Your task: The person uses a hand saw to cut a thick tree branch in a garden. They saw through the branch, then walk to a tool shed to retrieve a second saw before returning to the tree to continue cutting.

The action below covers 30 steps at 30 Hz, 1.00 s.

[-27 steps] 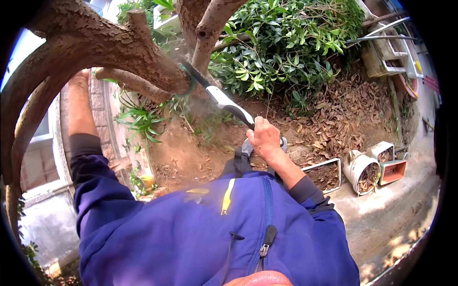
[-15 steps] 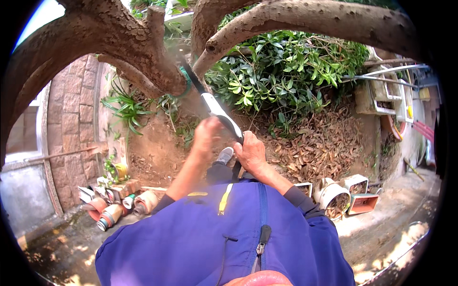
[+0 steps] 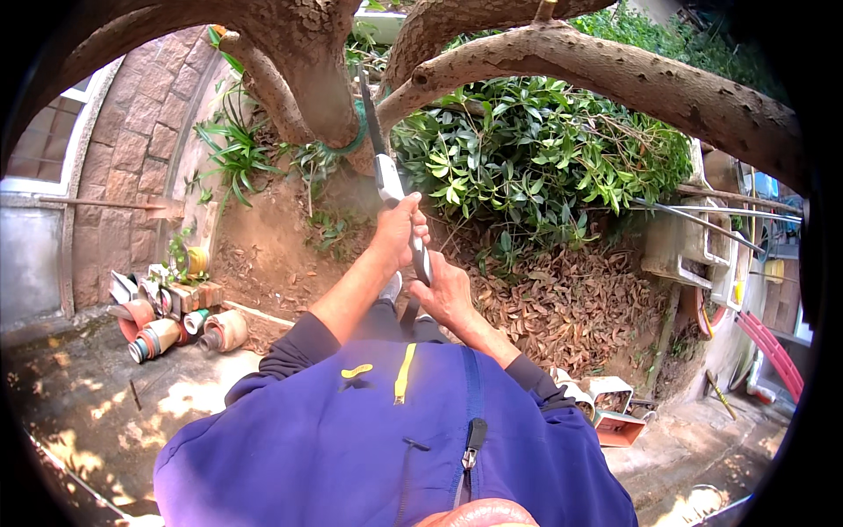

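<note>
Both my hands are on a pruning saw [image 3: 387, 178] with a white and black handle and a long dark blade. My left hand [image 3: 399, 233] is wrapped round the handle, its fingers curled. Lower down, my right hand [image 3: 446, 288] closes on the handle's rear end. The narrow blade [image 3: 370, 110] points up and away, passing in front of the fork of a tree trunk [image 3: 307, 83]. Whether its edge touches the bark cannot be made out. A green band [image 3: 356, 136] circles the trunk beside the blade.
A thick branch [image 3: 597, 75] arches across the upper right, over a leafy bush [image 3: 527, 158]. Dry leaves [image 3: 544, 307] cover the soil below it. Several flowerpots [image 3: 156, 338] lie at the left, and planters [image 3: 619, 428] at the right. A stone wall [image 3: 132, 149] stands left.
My left hand, blurred and apart from the handle before, now grips it. The saw has swung more upright. The view has shifted, with the branches higher in it.
</note>
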Motion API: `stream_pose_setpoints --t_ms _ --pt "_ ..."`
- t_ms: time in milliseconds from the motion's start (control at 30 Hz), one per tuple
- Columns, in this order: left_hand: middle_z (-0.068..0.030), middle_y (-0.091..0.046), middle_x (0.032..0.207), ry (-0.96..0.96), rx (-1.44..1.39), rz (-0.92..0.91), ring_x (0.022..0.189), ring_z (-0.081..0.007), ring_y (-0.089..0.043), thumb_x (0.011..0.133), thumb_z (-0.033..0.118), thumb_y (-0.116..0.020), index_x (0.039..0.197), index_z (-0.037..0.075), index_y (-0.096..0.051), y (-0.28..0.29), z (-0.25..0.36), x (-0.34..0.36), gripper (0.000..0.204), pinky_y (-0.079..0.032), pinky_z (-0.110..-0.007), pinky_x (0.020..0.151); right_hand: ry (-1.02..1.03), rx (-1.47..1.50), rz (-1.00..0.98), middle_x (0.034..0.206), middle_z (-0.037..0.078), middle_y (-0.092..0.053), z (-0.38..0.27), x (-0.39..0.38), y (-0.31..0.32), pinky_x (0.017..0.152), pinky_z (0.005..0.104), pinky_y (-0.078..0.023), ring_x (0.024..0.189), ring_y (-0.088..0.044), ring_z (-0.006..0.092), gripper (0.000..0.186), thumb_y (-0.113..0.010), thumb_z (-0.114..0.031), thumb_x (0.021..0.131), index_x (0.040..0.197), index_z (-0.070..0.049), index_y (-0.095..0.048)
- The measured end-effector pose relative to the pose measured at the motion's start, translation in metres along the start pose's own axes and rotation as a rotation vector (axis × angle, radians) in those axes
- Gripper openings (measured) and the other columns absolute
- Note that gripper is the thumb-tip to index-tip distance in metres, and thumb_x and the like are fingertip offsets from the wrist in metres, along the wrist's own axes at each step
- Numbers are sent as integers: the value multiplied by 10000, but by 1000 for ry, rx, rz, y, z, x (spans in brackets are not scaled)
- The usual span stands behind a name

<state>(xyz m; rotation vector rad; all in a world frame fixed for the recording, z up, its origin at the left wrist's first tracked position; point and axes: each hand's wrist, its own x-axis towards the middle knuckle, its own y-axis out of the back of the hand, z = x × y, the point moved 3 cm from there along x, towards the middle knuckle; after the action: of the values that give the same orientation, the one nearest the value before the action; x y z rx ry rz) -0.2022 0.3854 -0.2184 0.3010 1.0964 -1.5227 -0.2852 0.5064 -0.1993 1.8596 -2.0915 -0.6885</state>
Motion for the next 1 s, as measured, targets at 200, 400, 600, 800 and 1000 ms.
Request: stream_pose_setpoints --t_ms 200,400,600,800,1000 --pt "28 -437 619 58 -39 -90 494 -104 -420 884 218 -648 767 140 -455 11 2 3 239 -406 -301 495 -135 -2 -110 686 217 -622 1 -15 -5 629 491 -487 699 -640 425 362 -744 -270 738 878 -25 -516" --pt "20 -421 577 54 -34 -83 463 -117 -424 881 191 -607 754 133 -453 2 10 -8 208 -398 -319 460 -150 -37 36 666 219 -598 -7 -23 -13 592 450 -485 638 -616 407 320 -730 -175 705 871 1 -522" --pt "19 -415 576 113 -39 -151 464 -113 -419 874 177 -596 747 123 -451 10 17 -11 200 -399 -314 475 -176 -129 93 687 228 -619 -22 -27 -27 613 481 -497 666 -627 431 290 -687 -169 723 893 -1 -523" --pt "46 -430 617 182 -54 -245 490 -100 -411 882 199 -609 748 150 -442 22 32 2 220 -414 -307 516 -194 -217 62 693 245 -621 -40 -12 -34 646 532 -487 697 -628 454 313 -692 -216 750 873 -3 -499" --pt "53 -431 607 152 -98 -219 484 -92 -407 885 200 -612 762 151 -462 16 23 12 200 -410 -314 510 -209 -293 -7 733 247 -638 -30 -4 -23 673 533 -494 728 -636 452 337 -700 -229 741 888 6 -508"
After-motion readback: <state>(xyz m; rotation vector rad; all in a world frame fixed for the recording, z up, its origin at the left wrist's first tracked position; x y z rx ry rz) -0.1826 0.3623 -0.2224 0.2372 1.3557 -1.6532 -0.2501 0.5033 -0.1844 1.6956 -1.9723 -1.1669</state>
